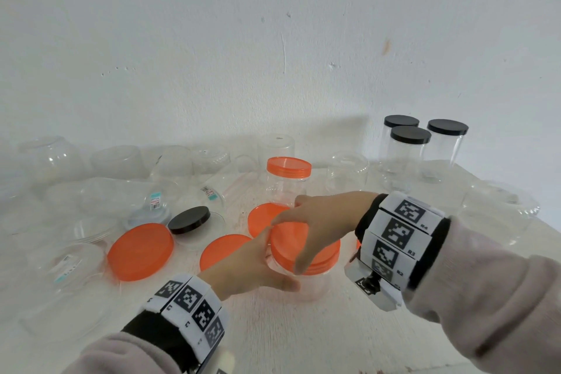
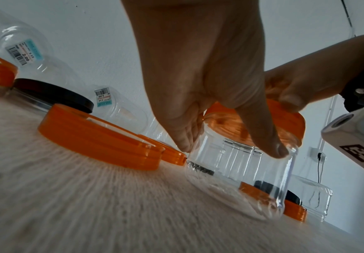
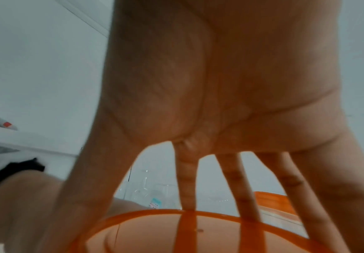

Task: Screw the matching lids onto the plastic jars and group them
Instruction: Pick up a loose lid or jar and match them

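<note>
A clear plastic jar (image 1: 312,284) (image 2: 239,181) stands on the white table in front of me. My left hand (image 1: 258,264) (image 2: 200,85) grips its body from the left, thumb on the near side. An orange lid (image 1: 303,247) (image 2: 284,119) (image 3: 176,232) sits on its mouth. My right hand (image 1: 315,222) (image 3: 209,102) comes down from above, fingers spread and curled round the lid's rim. Another jar with an orange lid (image 1: 289,167) stands upright just behind.
Loose orange lids (image 1: 140,250) (image 1: 223,249) (image 1: 264,220) lie left of the jar, one (image 2: 100,137) near my left wrist. A black lid (image 1: 188,219) lies among several clear open jars at the left and back. Three black-lidded jars (image 1: 409,143) stand grouped at back right.
</note>
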The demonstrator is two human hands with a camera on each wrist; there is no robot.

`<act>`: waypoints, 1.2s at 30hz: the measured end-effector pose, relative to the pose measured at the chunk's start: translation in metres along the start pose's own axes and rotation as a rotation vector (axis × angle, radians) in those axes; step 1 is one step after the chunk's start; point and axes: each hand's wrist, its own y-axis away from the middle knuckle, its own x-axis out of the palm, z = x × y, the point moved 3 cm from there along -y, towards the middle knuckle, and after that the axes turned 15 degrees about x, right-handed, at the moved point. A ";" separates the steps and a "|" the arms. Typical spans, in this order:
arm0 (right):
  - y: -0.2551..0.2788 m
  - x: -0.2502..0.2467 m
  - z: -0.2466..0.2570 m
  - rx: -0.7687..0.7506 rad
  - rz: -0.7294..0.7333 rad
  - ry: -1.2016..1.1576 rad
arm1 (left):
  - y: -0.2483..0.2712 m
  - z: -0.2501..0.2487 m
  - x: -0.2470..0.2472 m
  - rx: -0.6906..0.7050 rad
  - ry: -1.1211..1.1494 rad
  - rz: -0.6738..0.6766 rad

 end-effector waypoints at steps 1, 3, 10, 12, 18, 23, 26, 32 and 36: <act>-0.001 0.002 0.000 0.027 -0.014 -0.002 | 0.000 0.000 0.000 -0.005 -0.009 -0.002; -0.002 0.004 0.000 0.080 -0.031 0.001 | 0.000 0.000 0.000 -0.013 -0.014 -0.004; 0.002 -0.001 -0.001 -0.007 0.052 0.039 | 0.000 -0.001 0.001 0.009 0.003 0.001; 0.000 0.000 -0.002 0.002 0.014 0.008 | 0.000 -0.001 0.001 0.005 -0.014 -0.011; -0.007 0.008 -0.003 0.089 -0.074 -0.035 | 0.001 0.000 -0.001 -0.028 -0.042 -0.029; 0.002 -0.002 0.001 -0.059 0.047 -0.023 | 0.001 -0.002 0.002 -0.001 -0.023 -0.017; 0.001 -0.003 0.003 -0.081 0.012 -0.027 | 0.001 -0.002 0.002 -0.008 -0.026 -0.015; -0.005 0.004 0.005 0.054 -0.071 0.007 | 0.002 -0.003 0.000 -0.037 -0.060 -0.012; 0.001 -0.002 0.004 -0.022 0.017 0.029 | 0.001 -0.003 0.002 -0.027 -0.047 -0.008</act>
